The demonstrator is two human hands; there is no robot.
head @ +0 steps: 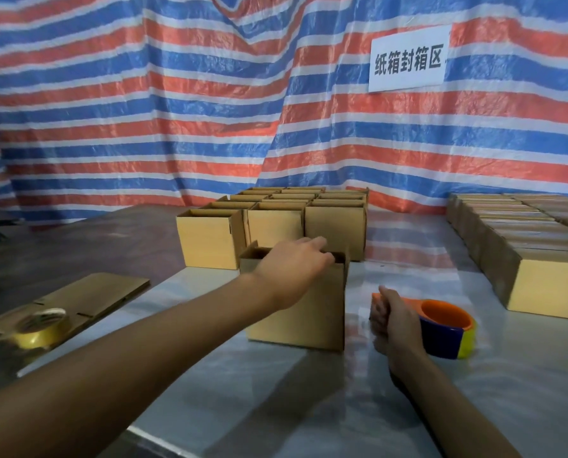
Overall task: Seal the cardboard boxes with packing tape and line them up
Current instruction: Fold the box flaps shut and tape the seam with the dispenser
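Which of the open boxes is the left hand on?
The lone open box standing forward of the block; the left hand grips its top rim. The other open boxes stand packed behind.

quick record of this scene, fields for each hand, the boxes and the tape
left hand: over the front box, fingers curled at its far rim
front box: top open, on the table
right hand: grips the dispenser, right of the front box
open boxes: cluster behind the front box
closed boxes: rows at far right
tape roll: on flat cardboard, left
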